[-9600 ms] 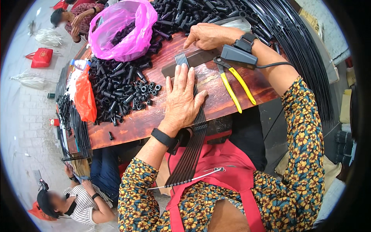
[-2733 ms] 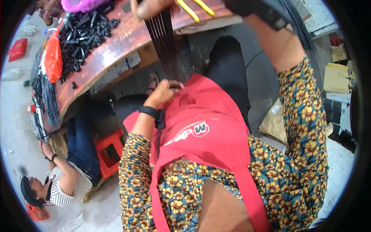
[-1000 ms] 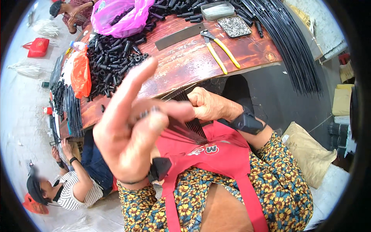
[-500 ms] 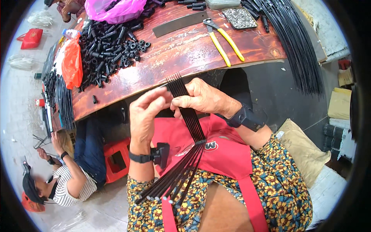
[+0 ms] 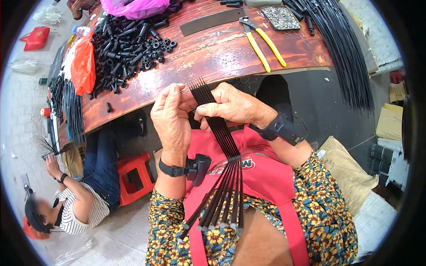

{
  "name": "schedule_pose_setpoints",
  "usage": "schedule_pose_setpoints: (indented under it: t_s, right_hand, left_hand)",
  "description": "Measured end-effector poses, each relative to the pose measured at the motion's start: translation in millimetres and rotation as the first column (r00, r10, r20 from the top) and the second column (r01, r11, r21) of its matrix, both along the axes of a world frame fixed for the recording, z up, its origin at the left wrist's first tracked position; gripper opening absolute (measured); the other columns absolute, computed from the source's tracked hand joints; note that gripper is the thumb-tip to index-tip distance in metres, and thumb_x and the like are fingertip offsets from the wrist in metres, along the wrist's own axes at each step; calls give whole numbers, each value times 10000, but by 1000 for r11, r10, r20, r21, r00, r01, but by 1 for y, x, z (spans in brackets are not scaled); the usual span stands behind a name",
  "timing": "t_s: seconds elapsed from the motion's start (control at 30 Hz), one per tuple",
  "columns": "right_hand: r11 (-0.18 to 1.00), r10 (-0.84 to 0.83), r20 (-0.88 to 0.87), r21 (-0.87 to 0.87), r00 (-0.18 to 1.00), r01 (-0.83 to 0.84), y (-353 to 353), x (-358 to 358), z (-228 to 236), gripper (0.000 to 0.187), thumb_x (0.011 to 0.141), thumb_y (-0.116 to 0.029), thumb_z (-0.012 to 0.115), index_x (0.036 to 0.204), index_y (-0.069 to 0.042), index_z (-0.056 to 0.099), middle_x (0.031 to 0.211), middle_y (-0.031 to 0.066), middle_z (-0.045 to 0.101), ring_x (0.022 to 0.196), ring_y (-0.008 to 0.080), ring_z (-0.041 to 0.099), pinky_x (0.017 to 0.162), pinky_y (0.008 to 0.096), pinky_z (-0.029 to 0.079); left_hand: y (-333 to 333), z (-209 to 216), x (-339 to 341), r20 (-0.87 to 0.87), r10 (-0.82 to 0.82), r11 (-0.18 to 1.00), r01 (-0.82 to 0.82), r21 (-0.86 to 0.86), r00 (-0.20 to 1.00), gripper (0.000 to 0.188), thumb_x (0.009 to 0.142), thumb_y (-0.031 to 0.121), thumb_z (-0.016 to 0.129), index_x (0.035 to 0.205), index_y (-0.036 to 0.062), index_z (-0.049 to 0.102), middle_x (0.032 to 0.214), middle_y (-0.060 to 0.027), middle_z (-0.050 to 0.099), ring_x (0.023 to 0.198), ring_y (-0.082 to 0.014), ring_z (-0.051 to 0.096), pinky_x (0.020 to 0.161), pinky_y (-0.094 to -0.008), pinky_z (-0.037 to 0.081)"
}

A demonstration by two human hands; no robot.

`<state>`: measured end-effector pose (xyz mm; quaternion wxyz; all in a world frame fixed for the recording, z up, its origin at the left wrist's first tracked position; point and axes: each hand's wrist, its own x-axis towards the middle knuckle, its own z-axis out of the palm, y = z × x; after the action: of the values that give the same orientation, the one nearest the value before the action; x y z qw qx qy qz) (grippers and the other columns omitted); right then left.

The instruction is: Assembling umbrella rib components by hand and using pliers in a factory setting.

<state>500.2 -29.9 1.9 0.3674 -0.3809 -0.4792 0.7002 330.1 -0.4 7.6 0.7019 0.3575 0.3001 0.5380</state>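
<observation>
Flat black rod bundle [image 5: 222,137] moved off red-brown wooden table [image 5: 199,62], right hand [image 5: 235,106] pinching it mid-frame, left hand [image 5: 171,119] pinched beside rod tips, contents unclear, tips overlapping table edge

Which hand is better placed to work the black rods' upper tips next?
Left, probably: the left hand is right beside the upper tips, while the right hand is gripping the black rods lower down.

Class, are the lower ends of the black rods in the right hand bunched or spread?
Spread: below the crosswise band, the black rods fan out, with gaps showing between several.
</observation>
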Motion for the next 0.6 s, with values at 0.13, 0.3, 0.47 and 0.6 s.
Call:
schedule_pose_setpoints:
  t_s: [0.13,0.3,0.47,0.6]
  right_hand:
    - [999,-46,-61,5,997,46,-2,3,4,259,891,-212,631,909,44,672,730,107,691,626,134,660,566,240,528]
    - [997,-70,-82,-28,994,68,-2,6,4,251,875,-198,630,877,50,666,718,112,687,602,129,650,547,235,516]
    - [998,-56,-55,37,997,58,-4,9,9,233,882,-183,619,890,45,669,713,107,688,600,127,648,554,248,527]
    - [995,-69,-35,72,997,72,-5,9,3,225,881,-179,621,897,39,672,708,103,689,595,125,645,550,244,524]
  left_hand:
    - [-1,6,5,40,-17,997,20,-73,999,253,973,202,558,1069,-27,606,916,-150,682,772,-219,673,706,-329,547]
    - [0,5,7,-92,-23,1000,22,-6,996,278,976,207,552,1069,-47,616,945,-171,686,807,-228,680,733,-341,553]
    - [3,9,10,-157,-54,997,60,37,986,282,971,202,561,1033,-62,638,914,-173,693,791,-223,680,729,-335,548]
    - [2,6,12,-168,-41,998,47,32,985,276,963,194,574,1035,-64,640,904,-164,696,756,-212,670,710,-318,535]
